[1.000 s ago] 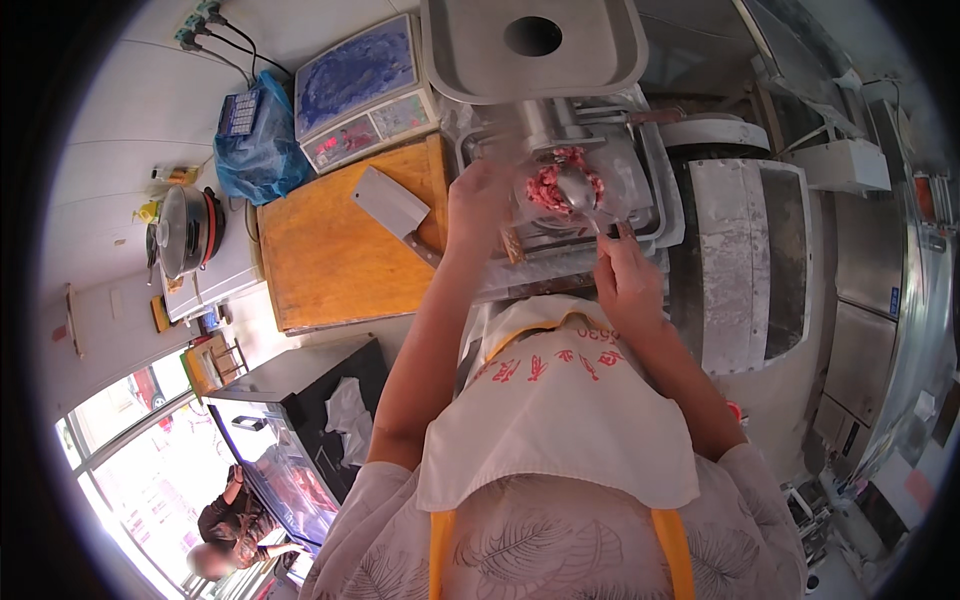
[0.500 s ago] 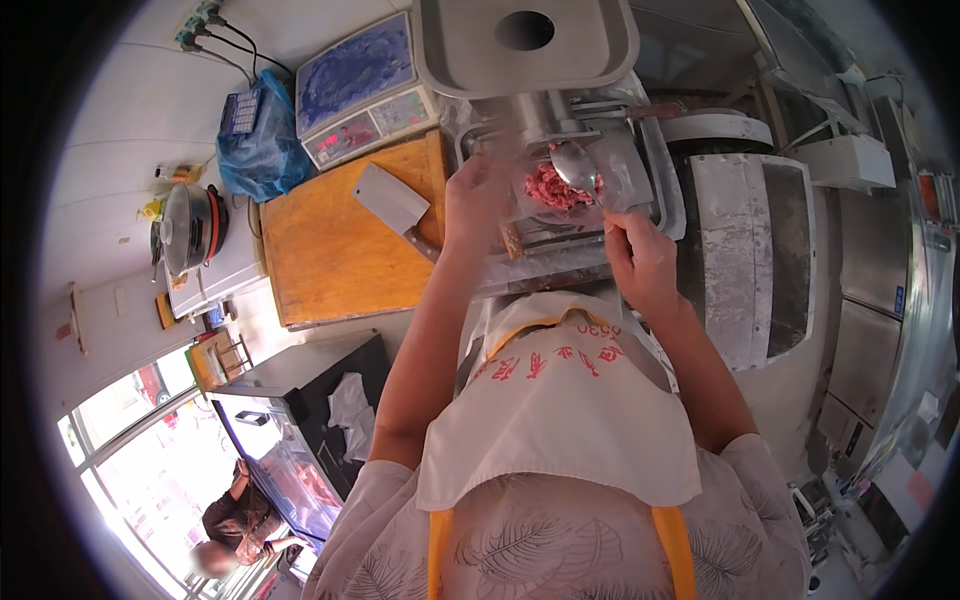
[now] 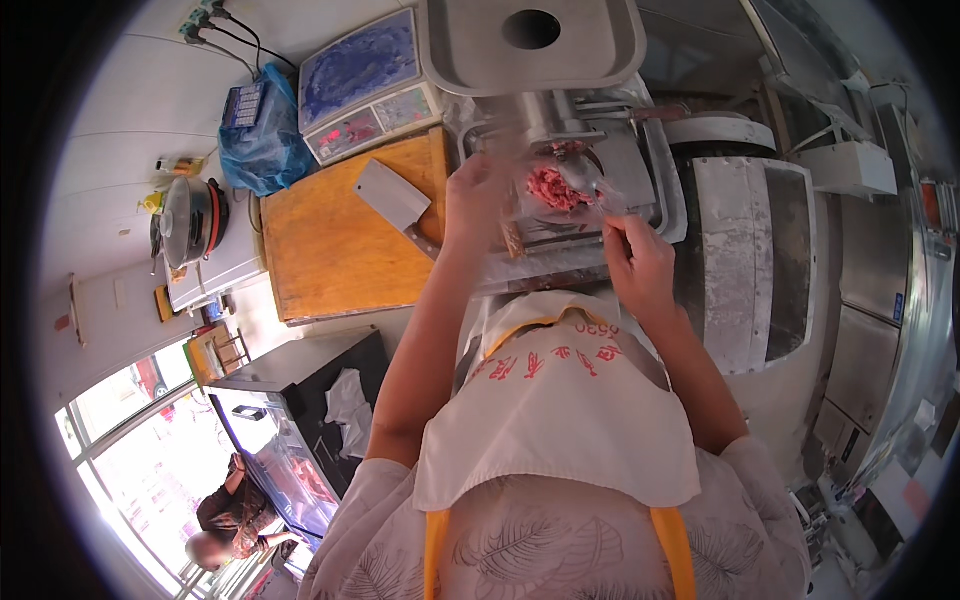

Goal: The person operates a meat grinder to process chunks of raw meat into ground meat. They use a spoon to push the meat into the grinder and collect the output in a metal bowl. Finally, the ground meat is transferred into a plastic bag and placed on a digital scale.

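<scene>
My right hand grips the handle of a metal spoon between thumb and fingers; the spoon's bowl is blurred at the right side of a heap of red minced meat. The mince lies on clear plastic in a metal tray, below the outlet of a steel meat grinder. Some mince clings to that outlet. To the left of the heap, my left hand is closed at the edge of the clear plastic bag; its fingertips are partly smeared.
A cleaver lies on the wooden board to the left. Behind it are a scale and a blue plastic bag. The grinder's wide pan overhangs the far side. A person is by a glass display case at lower left.
The spoon's bowl has turned and shifted right, off the top of the mince, uncovering meat at the grinder outlet. Both hands stay in nearly the same place.
</scene>
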`<state>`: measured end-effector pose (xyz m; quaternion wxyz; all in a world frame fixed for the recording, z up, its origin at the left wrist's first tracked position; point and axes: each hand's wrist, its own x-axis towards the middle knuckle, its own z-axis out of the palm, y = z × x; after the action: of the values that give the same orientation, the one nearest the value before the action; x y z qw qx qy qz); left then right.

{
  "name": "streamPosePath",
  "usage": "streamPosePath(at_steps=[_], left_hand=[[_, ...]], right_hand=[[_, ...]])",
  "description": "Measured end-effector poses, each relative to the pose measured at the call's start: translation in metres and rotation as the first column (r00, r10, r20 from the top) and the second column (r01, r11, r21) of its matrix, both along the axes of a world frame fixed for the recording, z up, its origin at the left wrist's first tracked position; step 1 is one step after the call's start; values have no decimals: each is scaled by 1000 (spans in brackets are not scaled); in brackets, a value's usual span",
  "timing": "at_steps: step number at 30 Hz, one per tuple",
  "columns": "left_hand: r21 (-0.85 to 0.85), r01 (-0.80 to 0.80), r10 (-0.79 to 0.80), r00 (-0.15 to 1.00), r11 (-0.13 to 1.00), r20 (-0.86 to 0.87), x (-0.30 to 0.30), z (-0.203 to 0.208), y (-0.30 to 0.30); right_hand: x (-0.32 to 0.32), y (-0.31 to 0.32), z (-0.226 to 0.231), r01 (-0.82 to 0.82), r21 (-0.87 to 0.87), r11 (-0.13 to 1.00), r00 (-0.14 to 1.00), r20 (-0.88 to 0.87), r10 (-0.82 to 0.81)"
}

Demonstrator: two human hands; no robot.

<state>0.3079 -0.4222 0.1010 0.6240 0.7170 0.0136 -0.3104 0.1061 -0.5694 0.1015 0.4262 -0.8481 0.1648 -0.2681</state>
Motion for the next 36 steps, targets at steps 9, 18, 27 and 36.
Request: streamPosePath(at_steps=[9, 18, 27, 36], left_hand=[[-20, 24, -24, 999, 1000, 34, 4, -8, 5], [7, 6, -6, 1000, 1000, 23, 9, -3, -3], [17, -14, 14, 1000, 1000, -1, 7, -8, 5], [-71, -18, 14, 999, 997, -46, 4, -2, 10]], right_hand=[[-3, 7, 8, 3, 110, 994, 993, -121, 10], [4, -13, -17, 56, 145, 988, 922, -388, 5], [-19, -24, 1, 256, 814, 521, 889, -410, 203], [-12, -70, 148, -118, 718, 686, 977, -38, 208]])
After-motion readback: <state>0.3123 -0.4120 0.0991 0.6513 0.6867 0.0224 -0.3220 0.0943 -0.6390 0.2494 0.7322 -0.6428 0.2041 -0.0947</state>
